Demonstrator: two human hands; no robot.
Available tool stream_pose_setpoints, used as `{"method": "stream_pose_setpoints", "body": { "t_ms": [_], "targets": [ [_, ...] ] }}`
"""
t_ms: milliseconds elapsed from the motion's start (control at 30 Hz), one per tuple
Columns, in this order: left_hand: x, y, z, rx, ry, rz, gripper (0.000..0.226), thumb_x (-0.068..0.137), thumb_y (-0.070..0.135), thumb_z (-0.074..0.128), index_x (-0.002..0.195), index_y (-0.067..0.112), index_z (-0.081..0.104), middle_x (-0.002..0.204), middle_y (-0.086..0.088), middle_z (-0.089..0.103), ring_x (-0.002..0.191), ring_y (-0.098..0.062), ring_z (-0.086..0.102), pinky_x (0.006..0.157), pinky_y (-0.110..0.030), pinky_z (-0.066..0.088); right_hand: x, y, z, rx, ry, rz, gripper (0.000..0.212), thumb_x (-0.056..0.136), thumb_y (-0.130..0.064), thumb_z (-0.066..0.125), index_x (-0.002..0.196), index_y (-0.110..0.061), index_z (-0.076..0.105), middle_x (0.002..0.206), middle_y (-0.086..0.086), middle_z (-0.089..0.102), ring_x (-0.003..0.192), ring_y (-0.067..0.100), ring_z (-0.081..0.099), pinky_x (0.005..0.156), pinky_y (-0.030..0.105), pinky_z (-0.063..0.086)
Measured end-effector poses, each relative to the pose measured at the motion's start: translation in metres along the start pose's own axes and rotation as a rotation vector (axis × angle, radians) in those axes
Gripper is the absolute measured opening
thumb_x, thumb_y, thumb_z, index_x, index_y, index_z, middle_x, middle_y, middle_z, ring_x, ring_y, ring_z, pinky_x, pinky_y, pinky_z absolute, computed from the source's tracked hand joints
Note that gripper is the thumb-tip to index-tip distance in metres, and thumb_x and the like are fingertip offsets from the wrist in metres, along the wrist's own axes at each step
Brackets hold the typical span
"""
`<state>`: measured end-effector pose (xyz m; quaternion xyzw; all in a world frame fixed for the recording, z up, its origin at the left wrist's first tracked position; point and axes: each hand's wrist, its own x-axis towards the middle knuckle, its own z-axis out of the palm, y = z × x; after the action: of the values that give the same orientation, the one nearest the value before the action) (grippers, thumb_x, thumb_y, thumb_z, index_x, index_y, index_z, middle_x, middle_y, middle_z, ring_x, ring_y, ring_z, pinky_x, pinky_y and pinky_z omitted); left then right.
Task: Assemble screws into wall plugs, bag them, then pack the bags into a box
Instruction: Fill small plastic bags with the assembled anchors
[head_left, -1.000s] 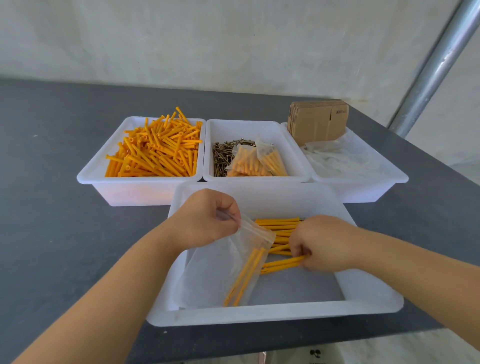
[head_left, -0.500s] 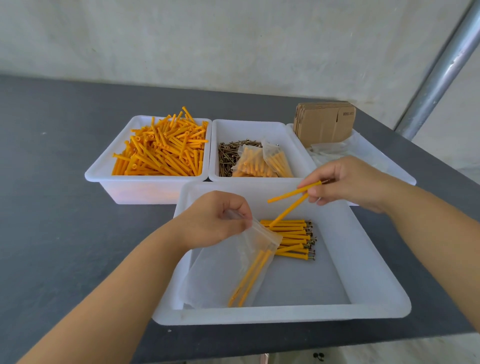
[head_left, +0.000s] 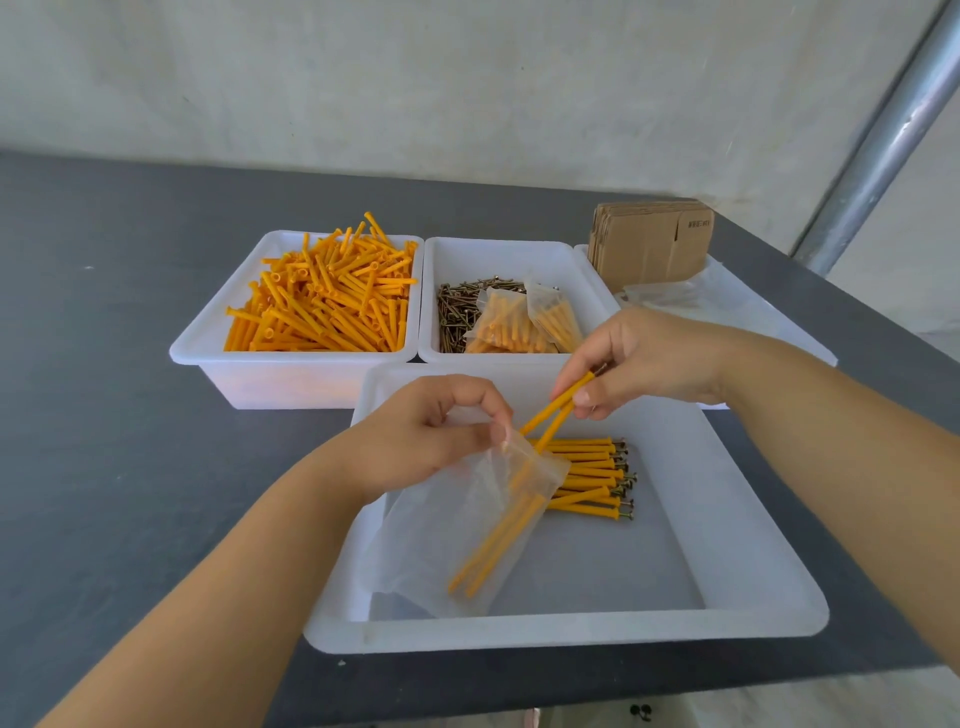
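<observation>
Hands work mid-frame over front tray (head_left: 753, 618), bare floor at its lower right. Left hand (head_left: 431, 431) fingers pinch bag (head_left: 457, 540) mouth; right hand (head_left: 639, 358) fingers pinch two plugs (head_left: 553, 410), tips at bag opening w/ assembled row (head_left: 592, 478) just beside.
</observation>
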<state>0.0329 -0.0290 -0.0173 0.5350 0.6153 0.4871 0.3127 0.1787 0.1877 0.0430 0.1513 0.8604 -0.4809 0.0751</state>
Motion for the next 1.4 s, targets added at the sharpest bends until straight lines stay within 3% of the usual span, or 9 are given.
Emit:
{"method": "stream_pose_setpoints", "body": {
  "t_ms": [133,267,467,633,800,1033,1167,1300,1400],
  "targets": [
    [0.0,0.002,-0.003,-0.109,0.009,-0.003,0.01,0.092,0.007,0.064,0.087,0.013,0.07,0.111,-0.014,0.067,0.093,-0.028,0.063,0.077,-0.035,0.053,0.011,-0.007,0.021,0.036,-0.097,0.02,0.022,0.088,0.001,0.067,0.106,-0.01,0.074,0.097,0.009,0.076,0.087,0.017,0.073,0.075,0.024,0.058],
    [-0.001,0.003,-0.001,-0.14,0.019,-0.025,0.011,0.085,0.016,0.064,0.09,0.007,0.067,0.091,-0.025,0.063,0.079,-0.029,0.056,0.077,-0.042,0.045,0.018,-0.02,0.038,0.04,-0.273,0.02,0.028,0.092,0.006,0.059,0.114,-0.008,0.068,0.108,0.011,0.072,0.09,0.013,0.068,0.073,0.024,0.056],
    [-0.001,0.002,-0.003,-0.132,0.038,-0.047,0.016,0.091,0.007,0.065,0.082,0.019,0.07,0.105,-0.004,0.071,0.094,-0.016,0.065,0.089,-0.043,0.051,0.005,-0.025,0.031,-0.173,0.154,-0.07,0.026,0.089,-0.002,0.058,0.096,-0.02,0.075,0.089,-0.006,0.077,0.088,0.002,0.071,0.067,0.022,0.057],
    [0.001,0.002,-0.003,-0.108,0.051,-0.066,0.03,0.093,0.004,0.062,0.077,0.027,0.071,0.114,-0.001,0.069,0.097,-0.013,0.065,0.079,-0.031,0.051,-0.014,0.012,0.047,-0.726,-0.007,0.071,0.016,0.081,-0.02,0.077,0.096,-0.024,0.076,0.086,-0.01,0.073,0.073,-0.001,0.063,0.067,0.015,0.048],
    [0.0,0.003,-0.002,-0.112,0.067,-0.074,0.025,0.093,0.003,0.063,0.081,0.022,0.072,0.113,-0.002,0.07,0.097,-0.018,0.066,0.087,-0.045,0.054,-0.018,0.039,0.071,-1.078,-0.016,0.042,0.015,0.08,-0.028,0.072,0.094,-0.027,0.068,0.078,-0.013,0.056,0.076,0.009,0.048,0.054,0.022,0.033],
    [-0.001,0.003,-0.003,-0.085,0.064,-0.083,0.022,0.093,0.004,0.064,0.083,0.021,0.072,0.113,-0.002,0.07,0.099,-0.024,0.066,0.094,-0.056,0.052,-0.022,0.036,0.08,-1.149,-0.035,0.07,0.018,0.081,-0.034,0.07,0.076,-0.027,0.054,0.075,-0.01,0.052,0.074,0.012,0.046,0.051,0.023,0.03],
    [0.0,0.005,-0.002,-0.075,0.064,-0.076,0.008,0.082,0.021,0.067,0.081,0.025,0.073,0.111,0.001,0.071,0.098,-0.019,0.067,0.092,-0.047,0.053,-0.021,0.038,0.086,-1.243,-0.038,0.083,0.011,0.083,-0.027,0.066,0.077,-0.018,0.063,0.077,-0.002,0.058,0.076,0.021,0.052,0.051,0.024,0.032],
    [0.0,0.004,-0.001,-0.073,0.063,-0.085,0.008,0.079,0.024,0.065,0.079,0.027,0.073,0.111,0.002,0.071,0.095,-0.017,0.066,0.089,-0.045,0.053,-0.023,0.039,0.092,-1.29,-0.044,0.102,0.026,0.078,-0.019,0.062,0.061,-0.017,0.044,0.063,-0.001,0.045,0.069,0.025,0.049,0.048,0.023,0.029],
    [0.0,0.003,-0.001,-0.076,0.064,-0.09,0.008,0.079,0.024,0.065,0.079,0.026,0.073,0.111,0.003,0.071,0.097,-0.022,0.067,0.088,-0.047,0.054,-0.026,0.033,0.082,-1.186,-0.011,0.087,0.008,0.074,-0.024,0.066,0.075,-0.018,0.061,0.073,-0.002,0.059,0.075,0.022,0.057,0.053,0.024,0.036]
  ]
}}
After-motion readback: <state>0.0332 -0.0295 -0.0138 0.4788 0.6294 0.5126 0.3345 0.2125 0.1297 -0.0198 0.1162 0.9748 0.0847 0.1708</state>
